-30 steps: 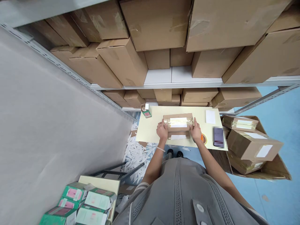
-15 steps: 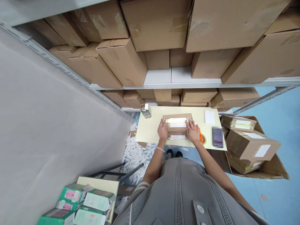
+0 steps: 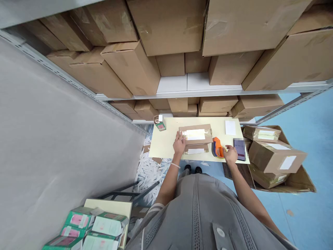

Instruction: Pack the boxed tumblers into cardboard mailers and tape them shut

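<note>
A taped cardboard box (image 3: 191, 140) with a white label lies on the cream table (image 3: 163, 147), its flap side towards me. My left hand (image 3: 179, 144) rests against the box's left end, fingers stretched out over its edge. To the right of the box is an orange tape dispenser (image 3: 217, 143) with a roll of tape. My right hand (image 3: 230, 154) is just right of the dispenser, its thumb and index finger apart beside the roll. Whether they touch the roll is hard to see. A phone-like device (image 3: 239, 150) with a lit screen lies right beside this hand.
At the table's back stand a small green box (image 3: 160, 123) and a white paper stack (image 3: 230, 127). A large open carton (image 3: 309, 182) of taped parcels is on the right. Shelves of cardboard boxes (image 3: 169, 27) rise ahead; green boxes (image 3: 78, 220) sit lower left.
My right hand has left the box's right end and moved right, past the tape dispenser. My left hand stays at the box's left end. The view has shifted slightly.
</note>
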The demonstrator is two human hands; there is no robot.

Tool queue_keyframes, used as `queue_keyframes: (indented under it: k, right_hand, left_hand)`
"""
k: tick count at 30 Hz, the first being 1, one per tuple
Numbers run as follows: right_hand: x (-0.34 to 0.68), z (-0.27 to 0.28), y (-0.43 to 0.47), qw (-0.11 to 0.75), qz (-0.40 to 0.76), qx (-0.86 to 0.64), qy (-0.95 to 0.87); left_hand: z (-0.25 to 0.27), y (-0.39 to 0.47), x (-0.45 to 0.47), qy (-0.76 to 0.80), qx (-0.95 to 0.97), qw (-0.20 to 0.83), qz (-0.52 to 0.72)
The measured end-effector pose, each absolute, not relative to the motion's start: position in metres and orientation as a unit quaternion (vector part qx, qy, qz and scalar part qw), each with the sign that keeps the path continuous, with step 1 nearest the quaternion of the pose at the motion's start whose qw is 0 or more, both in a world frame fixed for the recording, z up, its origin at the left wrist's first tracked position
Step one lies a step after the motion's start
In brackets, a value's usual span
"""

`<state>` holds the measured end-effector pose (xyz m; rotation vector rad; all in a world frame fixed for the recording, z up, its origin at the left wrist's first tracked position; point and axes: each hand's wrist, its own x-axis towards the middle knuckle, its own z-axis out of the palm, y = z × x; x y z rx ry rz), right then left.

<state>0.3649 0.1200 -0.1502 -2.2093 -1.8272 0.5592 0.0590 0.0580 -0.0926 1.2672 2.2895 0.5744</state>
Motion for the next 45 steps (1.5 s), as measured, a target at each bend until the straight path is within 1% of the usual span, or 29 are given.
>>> queue_keyframes:
  k: [3, 7, 9, 13, 16, 18, 20, 22, 25, 26, 28, 33, 36, 41, 45]
  right_hand:
    - [0.370, -0.161, 0.115, 0.032, 0.194, -0.769, -0.608]
    - [0.352, -0.164, 0.112, 0.004, 0.162, -0.710, -0.686]
    - [0.342, -0.167, 0.111, -0.024, 0.161, -0.679, -0.716]
    - [0.327, -0.177, 0.108, -0.077, 0.173, -0.680, -0.709]
    - [0.329, -0.185, 0.107, -0.074, 0.203, -0.693, -0.687]
    - [0.338, -0.189, 0.107, -0.044, 0.222, -0.705, -0.672]
    - [0.353, -0.189, 0.107, 0.003, 0.231, -0.713, -0.662]
    - [0.372, -0.187, 0.103, 0.088, 0.234, -0.707, -0.662]
    - [0.400, -0.178, 0.095, 0.240, 0.256, -0.661, -0.664]
    - [0.406, -0.172, 0.092, 0.278, 0.267, -0.641, -0.663]
    - [0.414, -0.157, 0.087, 0.315, 0.288, -0.605, -0.672]
    - [0.403, -0.110, 0.083, 0.331, 0.314, -0.501, -0.736]
    - [0.385, -0.087, 0.084, 0.333, 0.313, -0.446, -0.770]
    - [0.358, -0.062, 0.091, 0.326, 0.298, -0.393, -0.807]
    - [0.345, -0.049, 0.098, 0.307, 0.301, -0.356, -0.830]
  left_hand:
    - [-0.092, 0.059, 0.058, 0.834, 0.462, 0.229, 0.200]
    - [-0.094, 0.059, 0.057, 0.830, 0.466, 0.228, 0.205]
    - [-0.096, 0.059, 0.056, 0.829, 0.466, 0.229, 0.209]
    - [-0.098, 0.060, 0.056, 0.827, 0.464, 0.231, 0.217]
    - [-0.099, 0.060, 0.054, 0.826, 0.464, 0.231, 0.223]
    - [-0.099, 0.060, 0.052, 0.823, 0.466, 0.231, 0.227]
    - [-0.100, 0.060, 0.050, 0.818, 0.474, 0.226, 0.237]
    - [-0.102, 0.060, 0.049, 0.813, 0.484, 0.206, 0.250]
    - [-0.102, 0.064, 0.049, 0.804, 0.503, 0.154, 0.276]
    - [-0.102, 0.066, 0.050, 0.797, 0.512, 0.140, 0.288]
    - [-0.101, 0.070, 0.052, 0.768, 0.543, 0.135, 0.312]
    - [-0.094, 0.079, 0.061, 0.659, 0.627, 0.237, 0.340]
    - [-0.082, 0.082, 0.067, 0.620, 0.632, 0.266, 0.382]
    - [-0.046, 0.080, 0.071, 0.557, 0.611, 0.317, 0.464]
    - [-0.014, 0.076, 0.070, 0.517, 0.603, 0.371, 0.481]
